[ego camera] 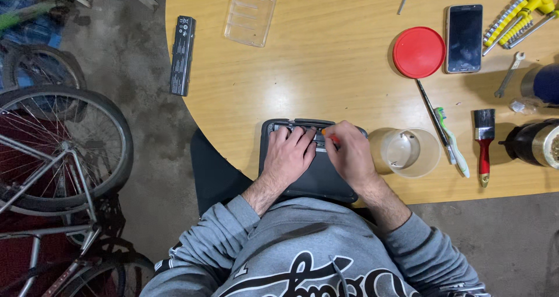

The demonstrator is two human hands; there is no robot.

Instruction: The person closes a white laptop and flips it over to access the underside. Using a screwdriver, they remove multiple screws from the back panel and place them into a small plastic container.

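Wooden table [326, 70] | left hand [289, 157] fingers spread, steadying laptop [314, 180] | right hand [349, 154] fingers pinching orange screwdriver [329, 136]; keep upright, press firmly.

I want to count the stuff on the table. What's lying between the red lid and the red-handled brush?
In the head view, a thin dark-handled tool and a green-and-white toothbrush lie between the red lid and the brush.

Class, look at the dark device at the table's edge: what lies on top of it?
Both hands: left hand flat, right hand pinching a small orange tool. They cover much of the dark device.
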